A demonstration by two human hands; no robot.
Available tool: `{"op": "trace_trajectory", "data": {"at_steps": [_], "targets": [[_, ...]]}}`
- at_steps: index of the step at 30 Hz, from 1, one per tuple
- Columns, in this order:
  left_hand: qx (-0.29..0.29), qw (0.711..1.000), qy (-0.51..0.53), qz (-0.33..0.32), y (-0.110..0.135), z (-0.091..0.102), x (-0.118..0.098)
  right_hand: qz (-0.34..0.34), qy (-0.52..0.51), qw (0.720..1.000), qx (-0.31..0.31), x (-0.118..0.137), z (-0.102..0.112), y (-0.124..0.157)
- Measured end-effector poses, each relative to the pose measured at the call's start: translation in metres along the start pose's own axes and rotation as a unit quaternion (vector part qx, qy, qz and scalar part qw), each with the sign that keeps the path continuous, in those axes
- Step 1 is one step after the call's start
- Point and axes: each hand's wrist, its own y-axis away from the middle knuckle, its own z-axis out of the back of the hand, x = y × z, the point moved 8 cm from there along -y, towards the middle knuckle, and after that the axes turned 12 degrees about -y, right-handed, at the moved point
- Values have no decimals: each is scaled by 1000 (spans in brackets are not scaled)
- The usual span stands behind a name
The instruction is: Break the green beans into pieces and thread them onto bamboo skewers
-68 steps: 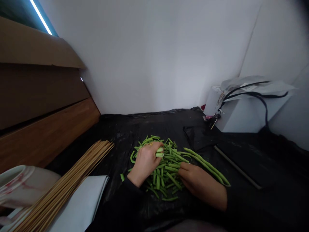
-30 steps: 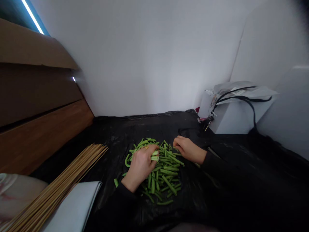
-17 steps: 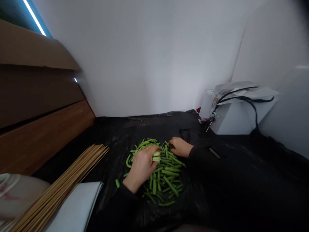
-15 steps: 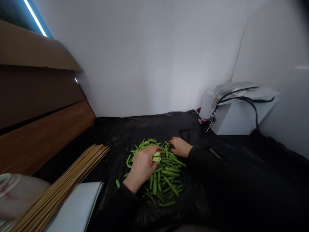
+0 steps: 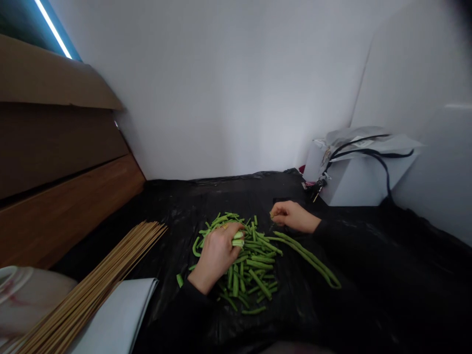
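Observation:
Cut green bean pieces (image 5: 261,265) lie in a loose heap on the black plastic sheet. Over the heap's left part is my left hand (image 5: 218,250), its fingers closed round a few bean pieces (image 5: 238,239) whose pale cut ends point right. My right hand (image 5: 293,216) is raised just beyond the heap's upper right side. Its thumb and fingers are pinched together; a tiny yellowish bit shows at the tips, too small to name. Below that hand, a long green bean (image 5: 313,258) lies bent double, its loop toward the lower right.
On the left lie a bundle of thin wooden sticks (image 5: 110,268) and a folded white sheet (image 5: 118,314), beside a whitish tub (image 5: 40,290). A white box (image 5: 359,179) with black straps stands at the back right. The white wall (image 5: 221,98) closes off the far side.
My right hand has moved right, away from the heap, and its fingers are pinched. The long bean, covered before by my sleeve, now shows. My left hand has stayed put with its bean pieces.

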Motion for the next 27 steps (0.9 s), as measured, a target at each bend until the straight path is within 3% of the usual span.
{"op": "trace_trajectory", "data": {"at_steps": [3, 11, 16, 20, 25, 27], "targets": [[-7, 1000, 1, -4, -1, 1, 0, 8, -10, 1000, 19, 2, -2, 5], [-3, 1000, -3, -4, 0, 1, 1, 74, 52, 992, 83, 16, -52, -11], [-4, 1000, -10, -9, 0, 1, -1, 82, 80, 989, 93, 15, -62, -14], [-4, 1000, -4, -10, -1, 0, -1, 68, 73, 993, 67, 13, -53, -15], [-5, 1000, -3, -10, -1, 0, 1, 29, -1, 999, 14, 9, -14, -4], [-4, 1000, -4, -8, -1, 0, 1, 10, -51, 998, 33, 7, -1, 10]]}}
